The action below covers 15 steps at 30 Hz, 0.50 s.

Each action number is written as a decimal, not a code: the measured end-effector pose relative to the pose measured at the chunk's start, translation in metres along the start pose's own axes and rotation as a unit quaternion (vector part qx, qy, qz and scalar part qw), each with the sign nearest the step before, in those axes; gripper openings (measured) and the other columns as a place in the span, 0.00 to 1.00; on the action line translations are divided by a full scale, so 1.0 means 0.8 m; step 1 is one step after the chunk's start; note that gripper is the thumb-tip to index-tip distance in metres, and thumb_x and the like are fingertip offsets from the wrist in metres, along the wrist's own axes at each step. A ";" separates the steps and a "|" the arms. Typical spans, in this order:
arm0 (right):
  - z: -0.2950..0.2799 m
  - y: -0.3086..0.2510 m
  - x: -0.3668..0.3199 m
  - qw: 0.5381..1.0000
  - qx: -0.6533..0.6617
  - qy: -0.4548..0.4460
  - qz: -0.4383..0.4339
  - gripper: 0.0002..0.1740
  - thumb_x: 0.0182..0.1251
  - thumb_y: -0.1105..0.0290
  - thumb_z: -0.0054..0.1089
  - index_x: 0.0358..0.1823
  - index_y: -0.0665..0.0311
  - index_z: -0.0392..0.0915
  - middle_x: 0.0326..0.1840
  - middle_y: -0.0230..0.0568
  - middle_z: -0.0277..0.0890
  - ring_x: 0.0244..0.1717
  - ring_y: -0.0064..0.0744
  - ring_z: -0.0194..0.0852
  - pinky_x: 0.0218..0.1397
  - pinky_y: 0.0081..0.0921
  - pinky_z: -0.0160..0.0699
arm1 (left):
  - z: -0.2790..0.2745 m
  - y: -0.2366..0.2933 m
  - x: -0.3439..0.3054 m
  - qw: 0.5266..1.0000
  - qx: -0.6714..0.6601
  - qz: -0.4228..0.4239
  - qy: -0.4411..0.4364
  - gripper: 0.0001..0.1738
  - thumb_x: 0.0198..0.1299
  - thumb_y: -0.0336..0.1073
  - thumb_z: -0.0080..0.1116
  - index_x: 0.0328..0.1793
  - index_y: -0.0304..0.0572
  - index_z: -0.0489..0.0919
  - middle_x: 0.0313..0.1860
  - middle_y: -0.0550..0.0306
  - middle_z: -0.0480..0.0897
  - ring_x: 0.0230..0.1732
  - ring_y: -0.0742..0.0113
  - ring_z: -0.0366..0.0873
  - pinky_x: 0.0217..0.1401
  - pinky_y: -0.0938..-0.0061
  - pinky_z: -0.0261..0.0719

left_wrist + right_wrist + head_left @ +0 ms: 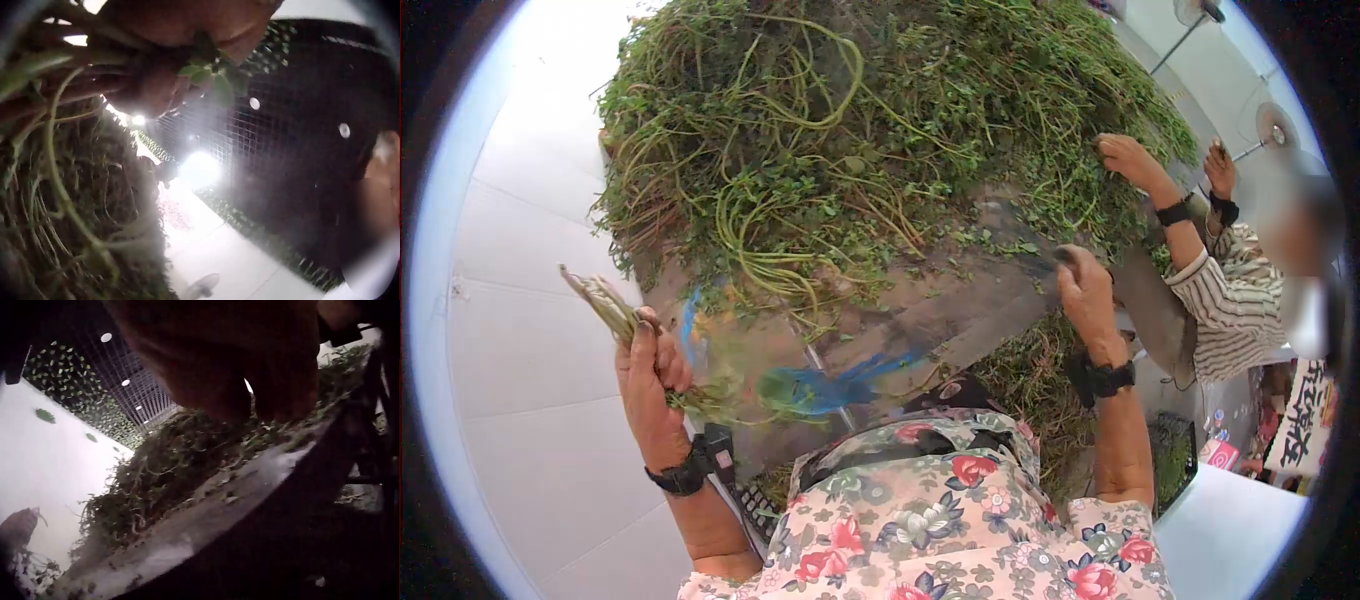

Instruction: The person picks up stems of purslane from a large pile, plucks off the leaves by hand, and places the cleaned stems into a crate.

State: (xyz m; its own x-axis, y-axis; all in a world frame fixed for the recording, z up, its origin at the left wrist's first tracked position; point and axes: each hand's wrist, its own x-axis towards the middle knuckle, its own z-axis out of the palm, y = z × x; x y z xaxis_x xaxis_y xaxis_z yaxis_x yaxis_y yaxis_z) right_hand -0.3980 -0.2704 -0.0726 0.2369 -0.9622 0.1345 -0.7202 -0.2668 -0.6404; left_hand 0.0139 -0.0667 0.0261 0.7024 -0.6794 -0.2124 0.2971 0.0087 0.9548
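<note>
Left of the table, the left hand (650,385) grips a bunch of stems (605,305); pale ends stick out above the fist and leafy ends hang below it. The left wrist view shows stems (62,69) close up beside that hand (181,31). Over the right part of the table's near edge, the right hand (1088,300) has loosely bent fingers, with nothing seen in them. In the right wrist view this hand (231,362) is dark, before the heaped greens (169,462). A large pile of green stems (880,120) covers much of the table (940,300).
Another person's hand (1135,165) touches the pile's right side; their striped sleeve (1230,315) is beside it. A blue plastic piece (830,385) lies at the near edge. More greens (1040,375) are below the table, near a dark crate (1175,460) and white surface (1235,530).
</note>
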 end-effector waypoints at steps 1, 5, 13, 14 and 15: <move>0.006 -0.017 0.008 0.999 0.013 -0.033 -0.027 0.16 0.56 0.72 0.49 0.46 0.69 0.72 0.44 0.54 0.74 0.46 0.52 0.72 0.50 0.36 0.70 | 0.000 0.003 -0.004 0.997 0.074 0.020 0.008 0.07 0.63 0.38 0.51 0.43 0.46 0.73 0.17 0.72 0.61 0.14 0.85 0.52 0.14 0.86 0.51; 0.050 -0.080 0.038 0.983 0.034 -0.133 -0.125 0.15 0.56 0.69 0.52 0.45 0.68 0.73 0.43 0.52 0.75 0.44 0.52 0.73 0.46 0.38 0.71 | -0.014 -0.015 -0.010 0.933 0.342 0.107 -0.029 0.09 0.58 0.34 0.52 0.43 0.40 0.73 0.20 0.69 0.69 0.18 0.81 0.62 0.18 0.82 0.59; 0.153 -0.145 0.086 0.968 -0.124 -0.139 -0.168 0.12 0.55 0.65 0.55 0.37 0.66 0.71 0.34 0.51 0.74 0.41 0.52 0.73 0.42 0.42 0.72 | -0.029 -0.160 -0.015 0.801 0.567 0.133 -0.140 0.12 0.51 0.36 0.56 0.39 0.36 0.74 0.30 0.38 0.77 0.34 0.40 0.74 0.35 0.59 0.71; 0.162 -0.142 0.089 0.965 -0.139 -0.147 -0.167 0.12 0.55 0.65 0.55 0.36 0.65 0.71 0.34 0.51 0.73 0.40 0.52 0.73 0.42 0.43 0.72 | -0.028 -0.160 -0.017 0.811 0.559 0.105 -0.139 0.12 0.51 0.36 0.56 0.40 0.37 0.74 0.31 0.38 0.77 0.35 0.40 0.74 0.35 0.59 0.71; 0.166 -0.144 0.092 0.961 -0.154 -0.155 -0.167 0.11 0.55 0.65 0.55 0.35 0.65 0.71 0.33 0.51 0.73 0.40 0.52 0.73 0.42 0.43 0.72 | -0.026 -0.156 -0.018 0.820 0.551 0.077 -0.138 0.12 0.51 0.36 0.57 0.40 0.37 0.74 0.31 0.38 0.77 0.35 0.41 0.74 0.36 0.59 0.71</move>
State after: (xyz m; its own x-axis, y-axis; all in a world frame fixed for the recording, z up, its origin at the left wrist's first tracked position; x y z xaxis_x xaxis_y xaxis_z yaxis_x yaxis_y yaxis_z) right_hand -0.2111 -0.3033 -0.0892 0.6368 -0.7704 0.0310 -0.7181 -0.6072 -0.3400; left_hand -0.0203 -0.0429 -0.0945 0.4580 -0.8741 -0.1619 -0.6523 -0.4542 0.6068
